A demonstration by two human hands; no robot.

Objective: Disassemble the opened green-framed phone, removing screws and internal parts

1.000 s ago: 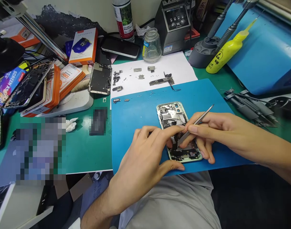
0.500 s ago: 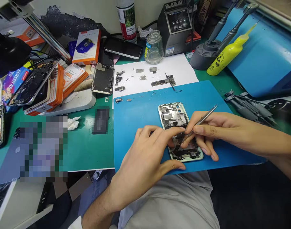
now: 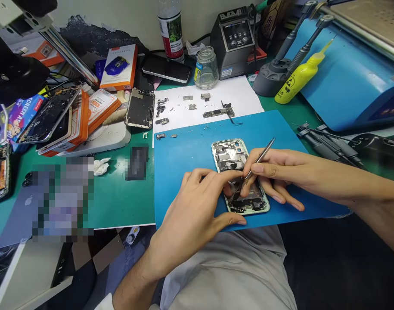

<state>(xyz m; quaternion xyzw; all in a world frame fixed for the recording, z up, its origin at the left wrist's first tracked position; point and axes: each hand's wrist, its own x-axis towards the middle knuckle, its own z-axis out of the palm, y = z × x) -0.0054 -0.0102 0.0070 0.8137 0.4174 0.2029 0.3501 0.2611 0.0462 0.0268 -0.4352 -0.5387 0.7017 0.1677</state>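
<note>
An opened phone housing (image 3: 221, 150) with a pale green rim lies on the blue mat, its insides exposed. My left hand (image 3: 192, 211) holds it at the lower left, thumb by the bottom edge and index finger reaching over the interior. In my right hand (image 3: 271, 172) is a pair of slim metal tweezers (image 3: 265, 150), pinched between thumb and fingers, its rear end pointing up to the right. The tips point down into the lower part of the housing, by the left fingers; what they touch is too dark to make out.
Behind the mat, a white sheet (image 3: 248, 92) bears a logic board (image 3: 216, 113) and several small parts. A glass jar (image 3: 206, 71), a yellow bottle (image 3: 295, 82) and grey tool holders stand at the back. Orange boxes (image 3: 101, 105) and phones are piled left.
The view has shifted slightly. The tweezers stand a little steeper and, with the right hand, have moved slightly left over the housing. The left hand keeps nearly the same pose.
</note>
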